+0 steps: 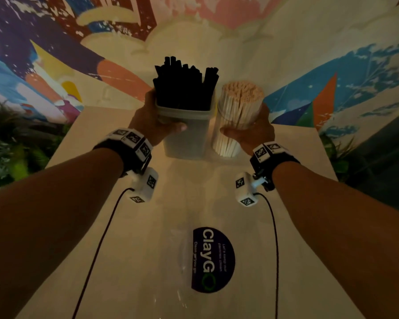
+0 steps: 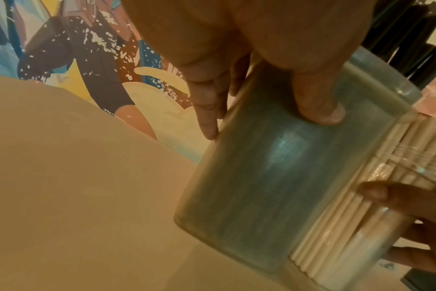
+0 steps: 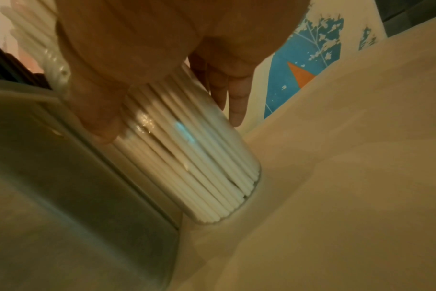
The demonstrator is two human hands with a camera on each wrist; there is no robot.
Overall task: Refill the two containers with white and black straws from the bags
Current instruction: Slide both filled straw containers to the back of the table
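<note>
"ClayGO" reads on a dark oval label point(image 1: 213, 260) on the table point(image 1: 297, 215); left hand point(image 1: 151, 118) grips the black-straw container point(image 1: 186, 132), right hand point(image 1: 255, 132) the white-straw jar point(image 1: 230, 134).

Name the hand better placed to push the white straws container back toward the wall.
Right. The right hand already grips the white straws container; the left hand holds the black straws container.

Square tub point(image 1: 186, 137), black straws point(image 1: 184, 86); beside it round jar point(image 1: 226, 143), white straws point(image 1: 241, 100) (both full)
</note>
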